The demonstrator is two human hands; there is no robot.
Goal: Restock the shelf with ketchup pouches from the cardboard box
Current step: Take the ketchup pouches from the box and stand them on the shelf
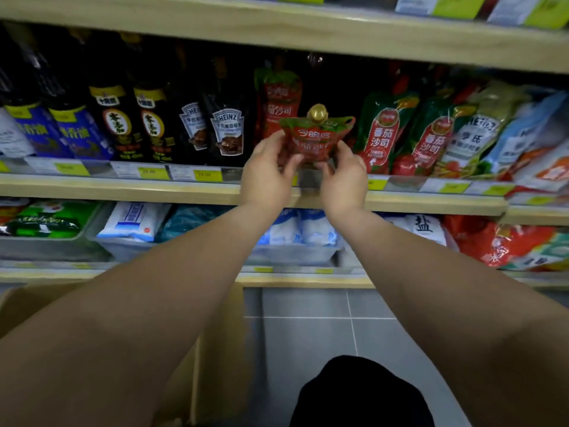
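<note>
Item: ketchup pouch (314,135), upright between left grip (268,177) and right grip (343,180), both pinching its sides; base hidden by my fingers. Just beyond: shelf (123,189). Below grips: cardboard box (221,318), mostly behind my forearm (138,334).

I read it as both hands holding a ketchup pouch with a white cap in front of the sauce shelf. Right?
Not quite: the cap is gold, not white. The head view shows the left hand and right hand holding the ketchup pouch in front of the sauce shelf.
</note>
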